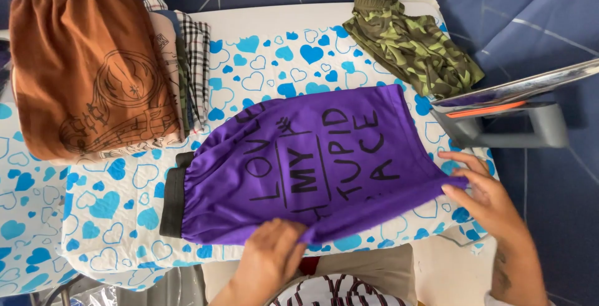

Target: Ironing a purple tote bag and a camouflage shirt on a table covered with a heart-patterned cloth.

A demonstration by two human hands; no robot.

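- At the near edge of the board, the left hand (269, 257) lay knuckles up on the lower hem of the purple shorts (306, 162); its fingertips were tucked under the cloth, apparently pinching the hem, though the grasp itself was hidden.
- At the right end, the right hand (483, 194) held the corner of the purple shorts, fingers extended and closed lightly on the fabric edge.
- Between the two hands, the purple shorts lay spread flat across the middle of the board, black waistband (173, 203) to the left, dark printed lettering facing up, leg openings to the right.
- Beneath the shorts, the ironing board (112, 218) carried a white cover printed with blue hearts.
- Just beyond the right hand, a grey iron (505, 116) stood on its heel at the right end of the board, its soleplate turned upward and an orange strip along its body.
- At the far right corner, camouflage shorts (409, 41) in green tones lay crumpled, apart from the purple shorts.
- At the far left, a stack of folded clothes (187, 63) lay on the board, topped by brown shorts (87, 69) with a dark line drawing and a black waistband; checked fabric showed at the stack's right edge.
- Around the board, a blue floor (536, 6) with pale lines was visible.
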